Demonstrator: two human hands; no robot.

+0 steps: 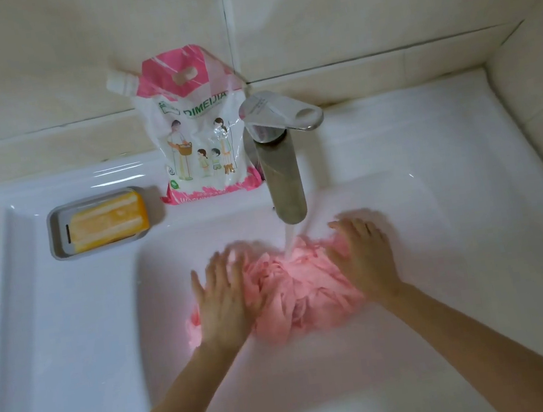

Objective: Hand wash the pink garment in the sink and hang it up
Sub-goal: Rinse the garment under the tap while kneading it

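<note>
Pink garment (297,294) lies bunched between left grip (222,302) and right grip (364,259), touching both.

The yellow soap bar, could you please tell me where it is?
Head view, left side: the yellow soap bar lies in a grey dish on the sink ledge, just left of the detergent pouch.

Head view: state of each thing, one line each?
pink garment: bunched in the sink, wet
faucet: running, stream hitting pink garment
left hand: open, pressing pink garment
right hand: open, pressing pink garment
soap bar: lying in soap dish
detergent pouch: upright, capped
</note>
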